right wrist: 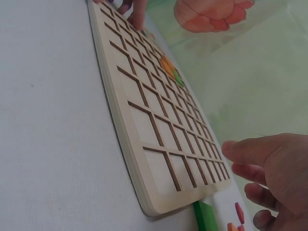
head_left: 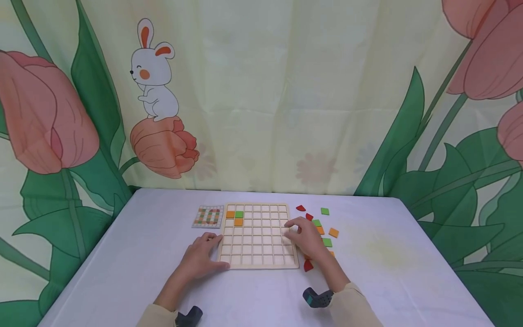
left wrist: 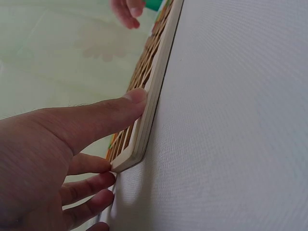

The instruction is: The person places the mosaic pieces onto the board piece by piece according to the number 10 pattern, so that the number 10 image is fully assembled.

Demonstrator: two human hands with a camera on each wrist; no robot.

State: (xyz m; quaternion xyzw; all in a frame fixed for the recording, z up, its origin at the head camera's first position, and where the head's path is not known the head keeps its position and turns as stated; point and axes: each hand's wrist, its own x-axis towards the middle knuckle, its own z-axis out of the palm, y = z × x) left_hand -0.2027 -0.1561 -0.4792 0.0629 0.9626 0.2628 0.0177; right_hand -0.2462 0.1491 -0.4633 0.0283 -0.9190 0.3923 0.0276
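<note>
A square wooden grid board (head_left: 261, 240) lies on the table, with two orange tiles (head_left: 230, 214) and one green tile (head_left: 239, 214) in its upper left cells. My left hand (head_left: 200, 256) holds the board's near left corner. Its thumb (left wrist: 137, 96) presses the front rim while the other fingers touch the left side. Over the right edge of the board hovers my right hand (head_left: 307, 238). Its thumb (right wrist: 231, 150) and bent index finger stand apart, and nothing shows between them.
Loose green (head_left: 324, 211), orange (head_left: 333, 232) and red pieces (head_left: 308, 265) lie right of the board, some partly hidden by the right hand. A pattern card (head_left: 208, 225) sits left of the board. Behind the table hangs a printed curtain (head_left: 278, 113).
</note>
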